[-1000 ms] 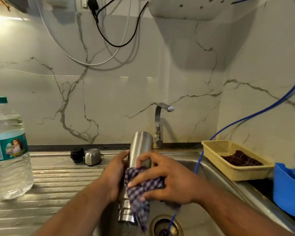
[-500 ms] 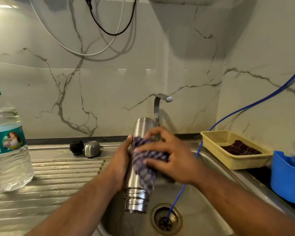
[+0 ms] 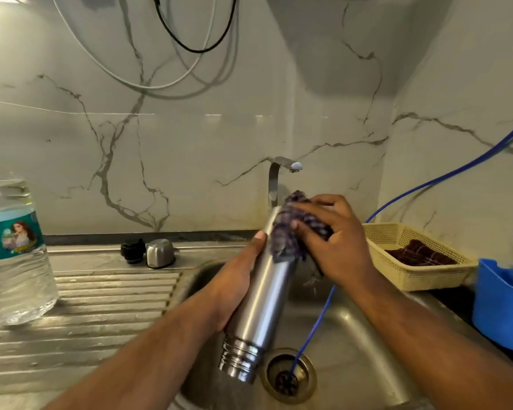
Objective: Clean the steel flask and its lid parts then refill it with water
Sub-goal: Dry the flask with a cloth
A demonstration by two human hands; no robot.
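The steel flask is held upside down over the sink, its threaded mouth pointing down near the drain. My left hand grips its body from the left. My right hand holds a purple checked cloth against the flask's upper end, its base. On the drainboard behind lie the black inner stopper and the steel cap, side by side.
A large water bottle stands on the ribbed drainboard at the left. The tap rises behind the flask. A blue hose runs into the drain. A yellow basket with a dark cloth and a blue tub stand at the right.
My right hand has slid the cloth up the flask from its middle to its upper end. The flask now tilts more, and the camera has tipped lower.
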